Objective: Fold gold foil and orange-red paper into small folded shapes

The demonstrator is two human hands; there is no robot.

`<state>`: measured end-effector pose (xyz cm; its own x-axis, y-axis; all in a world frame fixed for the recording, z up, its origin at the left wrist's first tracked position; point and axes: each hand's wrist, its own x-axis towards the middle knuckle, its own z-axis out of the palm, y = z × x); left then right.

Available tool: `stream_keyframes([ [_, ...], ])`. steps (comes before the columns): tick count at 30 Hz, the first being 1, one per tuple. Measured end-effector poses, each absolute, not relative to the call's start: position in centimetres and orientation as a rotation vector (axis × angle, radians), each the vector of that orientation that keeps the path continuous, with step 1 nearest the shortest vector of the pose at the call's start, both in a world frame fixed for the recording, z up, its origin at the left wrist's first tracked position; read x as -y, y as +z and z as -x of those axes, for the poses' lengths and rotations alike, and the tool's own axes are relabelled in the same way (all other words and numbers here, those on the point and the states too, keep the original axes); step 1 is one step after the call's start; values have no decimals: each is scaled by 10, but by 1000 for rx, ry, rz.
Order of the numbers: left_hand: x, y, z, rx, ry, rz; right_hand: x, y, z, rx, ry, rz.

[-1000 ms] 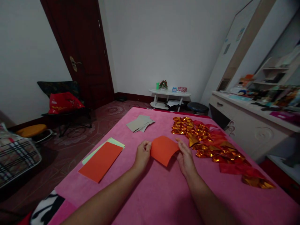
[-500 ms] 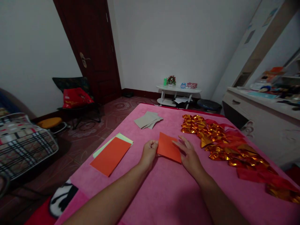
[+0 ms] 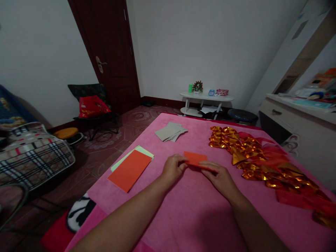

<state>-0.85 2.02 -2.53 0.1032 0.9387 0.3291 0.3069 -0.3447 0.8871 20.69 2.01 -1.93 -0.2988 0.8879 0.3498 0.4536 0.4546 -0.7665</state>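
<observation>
A sheet of orange paper point(image 3: 195, 158) is held between my two hands over the middle of the pink-covered table point(image 3: 168, 217). My left hand point(image 3: 173, 168) pinches its left end, fingers and thumb closed on the edge. On the right side, my right hand point(image 3: 216, 174) has its fingers and thumb closed on the paper's near edge. The near part of the sheet is bent or tilted, partly hidden by my fingers. Left of my hands lies a stack of orange paper point(image 3: 130, 170) on pale green sheets point(image 3: 145, 151). Several grey cards point(image 3: 171, 132) lie fanned out farther back.
Folded shiny gold and red foil pieces point(image 3: 243, 154) run along the table's right side. A white dresser point(image 3: 309, 126) stands beyond them. At the back is a small white table point(image 3: 207, 97); a chair holds a red bag point(image 3: 93, 106) at left.
The orange paper has gone from a raised, broad face to a lower, narrower shape. My right hand's spread fingers have closed on its near edge. The view has shifted slightly left.
</observation>
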Motion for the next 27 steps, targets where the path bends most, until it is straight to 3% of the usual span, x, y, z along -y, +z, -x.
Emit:
stream_keyframes([
  [7,-14,-15,10,-1439,1085,-1986,-15,-14,-207,1685,869,1187],
  [14,-19,-25,6,-1392,1058,-1960,-31,-32,-208,1525,534,1344],
  [21,-18,-24,2,-1101,1165,-1732,-24,-19,-203,1257,1105,1066],
  [27,-11,-14,-2,-1043,1240,-1460,-16,-19,-199,1200,1046,1113],
])
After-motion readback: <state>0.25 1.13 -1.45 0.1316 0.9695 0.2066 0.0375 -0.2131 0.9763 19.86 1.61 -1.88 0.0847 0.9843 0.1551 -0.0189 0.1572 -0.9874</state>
